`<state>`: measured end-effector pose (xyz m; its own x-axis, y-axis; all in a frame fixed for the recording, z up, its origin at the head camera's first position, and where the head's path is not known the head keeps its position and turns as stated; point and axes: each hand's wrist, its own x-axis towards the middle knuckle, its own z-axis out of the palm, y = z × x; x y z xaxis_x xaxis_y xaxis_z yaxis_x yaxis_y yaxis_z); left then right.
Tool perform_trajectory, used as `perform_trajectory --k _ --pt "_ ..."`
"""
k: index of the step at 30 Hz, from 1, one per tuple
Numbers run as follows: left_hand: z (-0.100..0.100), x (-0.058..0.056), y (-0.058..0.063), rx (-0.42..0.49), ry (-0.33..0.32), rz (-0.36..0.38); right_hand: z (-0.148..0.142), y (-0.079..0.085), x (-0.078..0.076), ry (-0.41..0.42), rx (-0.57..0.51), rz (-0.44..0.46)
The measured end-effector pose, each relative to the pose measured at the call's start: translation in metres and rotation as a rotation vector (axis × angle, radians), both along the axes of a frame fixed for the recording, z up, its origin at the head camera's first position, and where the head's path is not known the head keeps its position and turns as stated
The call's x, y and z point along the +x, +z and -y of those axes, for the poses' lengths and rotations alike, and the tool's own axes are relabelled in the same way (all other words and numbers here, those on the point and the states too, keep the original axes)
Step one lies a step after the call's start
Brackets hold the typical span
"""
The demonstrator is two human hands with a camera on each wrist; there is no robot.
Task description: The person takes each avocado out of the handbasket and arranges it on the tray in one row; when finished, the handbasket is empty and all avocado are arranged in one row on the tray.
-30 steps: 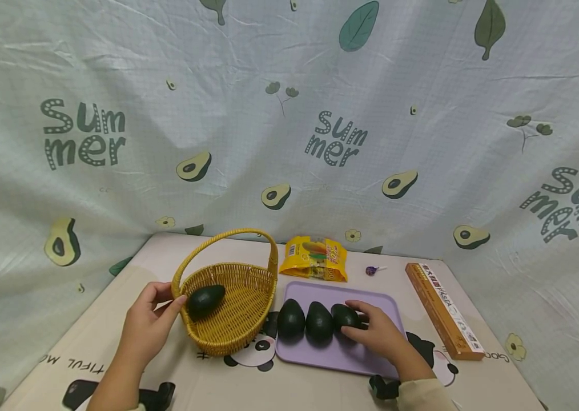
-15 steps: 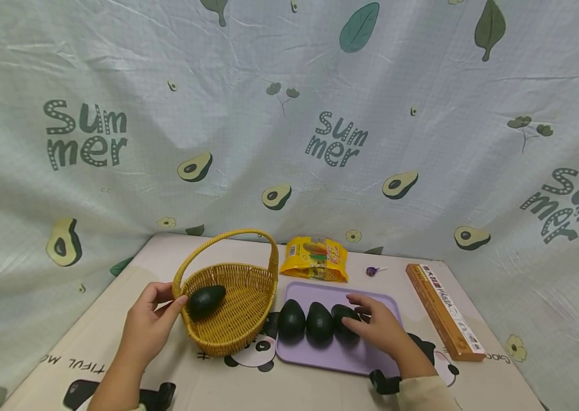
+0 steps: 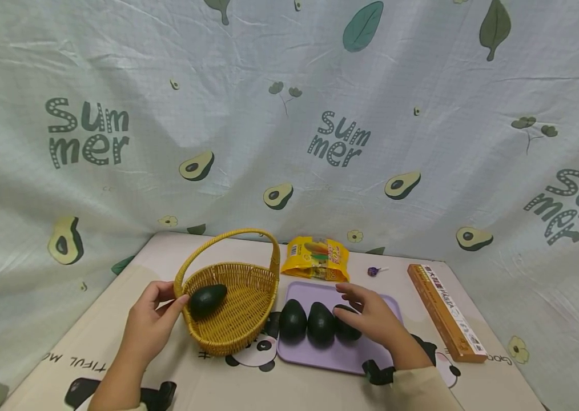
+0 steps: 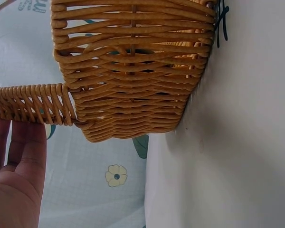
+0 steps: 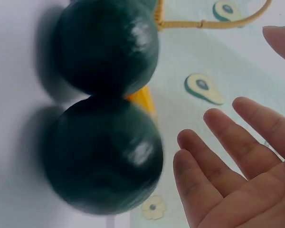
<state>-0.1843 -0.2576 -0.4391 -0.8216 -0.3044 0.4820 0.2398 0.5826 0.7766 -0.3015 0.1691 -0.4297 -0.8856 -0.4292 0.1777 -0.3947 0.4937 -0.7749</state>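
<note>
In the head view, my left hand [image 3: 149, 317] pinches the left side of a yellow woven basket [image 3: 245, 308] where its handle meets the rim. The left wrist view has the fingers against the wrapped handle [image 4: 33, 102]. One dark green avocado [image 3: 207, 301] lies inside, at the basket's left. On a lilac tray [image 3: 315, 361] rest three more: a left avocado [image 3: 292, 321], a middle avocado [image 3: 321, 324] and a right avocado [image 3: 349, 330]. Over the right one hovers my right hand [image 3: 374, 317], its fingers spread and holding nothing. A gap separates those fingers from the avocados in the right wrist view.
Behind the tray lies a yellow printed packet [image 3: 315, 260], with a small purple lollipop [image 3: 373, 272] to its right. A long orange pasta box [image 3: 446, 314] lies right of the tray. A patterned curtain [image 3: 248, 125] hangs behind the table.
My right hand has let go of the right avocado and risen off it, fingers opening. That avocado stays on the tray. The left hand keeps its hold on the basket.
</note>
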Motion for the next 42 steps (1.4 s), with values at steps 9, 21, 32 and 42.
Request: perform_trajectory --k 9,21,32,42 --pt "0.001 0.000 0.002 0.008 -0.008 0.009 0.016 0.019 -0.003 0.084 -0.010 -0.002" --pt "0.000 0.001 0.002 0.011 -0.009 0.027 0.042 0.033 -0.003 0.166 -0.013 0.006" --pt "0.001 0.002 0.002 0.007 -0.002 0.040 0.069 0.034 -0.012 0.218 0.033 -0.021" --pt "0.001 0.000 0.001 0.015 -0.006 0.026 0.097 0.044 -0.013 0.270 0.069 -0.010"
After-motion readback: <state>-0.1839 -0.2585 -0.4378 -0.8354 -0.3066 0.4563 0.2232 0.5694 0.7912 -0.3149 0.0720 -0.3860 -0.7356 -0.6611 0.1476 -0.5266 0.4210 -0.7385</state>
